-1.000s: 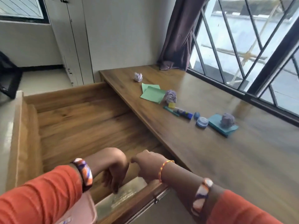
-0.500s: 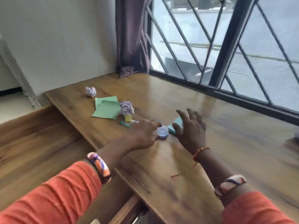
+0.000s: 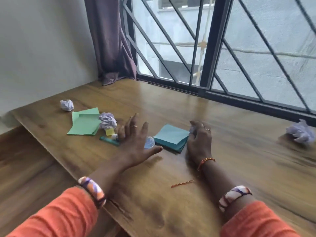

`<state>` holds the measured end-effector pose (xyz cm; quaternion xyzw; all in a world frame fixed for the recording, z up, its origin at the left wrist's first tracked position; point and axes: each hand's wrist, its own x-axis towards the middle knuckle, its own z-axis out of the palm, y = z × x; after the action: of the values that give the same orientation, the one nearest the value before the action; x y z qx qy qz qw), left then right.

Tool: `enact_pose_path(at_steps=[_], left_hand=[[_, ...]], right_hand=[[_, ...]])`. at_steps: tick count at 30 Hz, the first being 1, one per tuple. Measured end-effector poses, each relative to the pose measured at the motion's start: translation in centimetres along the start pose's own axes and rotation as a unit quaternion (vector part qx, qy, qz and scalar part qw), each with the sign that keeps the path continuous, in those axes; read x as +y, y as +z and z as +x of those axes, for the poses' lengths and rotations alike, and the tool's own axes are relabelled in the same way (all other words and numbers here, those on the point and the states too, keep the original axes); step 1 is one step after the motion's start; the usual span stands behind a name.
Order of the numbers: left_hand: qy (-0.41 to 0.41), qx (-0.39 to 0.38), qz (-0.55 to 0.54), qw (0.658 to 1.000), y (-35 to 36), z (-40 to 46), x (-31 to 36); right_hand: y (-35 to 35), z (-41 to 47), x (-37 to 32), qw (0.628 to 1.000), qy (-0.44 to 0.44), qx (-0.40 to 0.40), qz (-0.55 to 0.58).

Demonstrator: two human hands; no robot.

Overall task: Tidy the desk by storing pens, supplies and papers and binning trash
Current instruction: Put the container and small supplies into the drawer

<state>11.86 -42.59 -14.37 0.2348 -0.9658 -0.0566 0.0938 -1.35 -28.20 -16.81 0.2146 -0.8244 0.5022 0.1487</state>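
head view: right hand [image 3: 199, 142] fingers [image 3: 194, 134] curl around crumpled paper [image 3: 192, 129] beside teal pad [image 3: 171, 138].

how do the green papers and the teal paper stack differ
The green papers lie left of both hands, light green, as large loose sheets spread unevenly. The teal paper stack lies between the hands, darker, smaller and squared into a thicker pile. A crumpled paper ball rests against the green papers' right edge, while the right hand is at the teal stack's right corner. Both lie flat on the wooden desk.
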Motion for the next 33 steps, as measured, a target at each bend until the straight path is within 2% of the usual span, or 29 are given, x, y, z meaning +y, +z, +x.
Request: enact_pose_path(at_steps=[4,6,8,11,13,15,20,24,26,30,33], left_hand=[[-0.049,0.171,-0.092,0.980,1.6,-1.9,-0.5],[-0.088,0.208,-0.128,0.966,1.8,-1.8,-0.9],[-0.129,0.213,-0.162,0.955,2.0,-1.4,-1.6],[-0.181,0.250,-0.227,0.924,2.0,-1.1,-2.3],[-0.260,0.264,-0.260,0.892,1.7,-1.2,-2.3],[-0.324,0.273,-0.274,0.863,1.5,-1.1,-2.7],[-0.363,0.264,-0.237,0.862,0.1,-1.4,-7.1],[-0.320,0.158,-0.153,0.921,-1.4,-1.5,-12.7],[-0.300,0.109,-0.122,0.940,-1.4,-1.0,-15.0],[-0.315,0.077,-0.095,0.941,-1.2,1.1,-18.4],[-0.344,0.065,-0.111,0.930,-1.3,3.4,-19.7]], right_hand=[[0.3,0.3,0.0,0.998,0.041,-0.036,-0.035],[0.0,0.1,-0.5,0.995,0.050,-0.049,-0.070],[-0.4,-0.4,-1.1,0.990,0.042,-0.056,-0.119],[-0.5,-1.1,-1.8,0.982,-0.059,-0.049,-0.174],[-0.1,-1.5,-1.9,0.967,-0.137,-0.068,-0.205],[-0.1,-1.8,-1.9,0.948,-0.179,-0.105,-0.243],[-0.2,-1.8,-2.2,0.930,-0.179,-0.228,-0.227],[0.0,-1.9,-2.3,0.924,-0.193,-0.229,-0.237],[0.2,-2.1,-2.2,0.920,-0.204,-0.224,-0.248],[0.1,-2.5,-2.3,0.924,-0.222,-0.195,-0.244],[0.3,-2.1,-2.6,0.918,-0.206,-0.232,-0.246]])
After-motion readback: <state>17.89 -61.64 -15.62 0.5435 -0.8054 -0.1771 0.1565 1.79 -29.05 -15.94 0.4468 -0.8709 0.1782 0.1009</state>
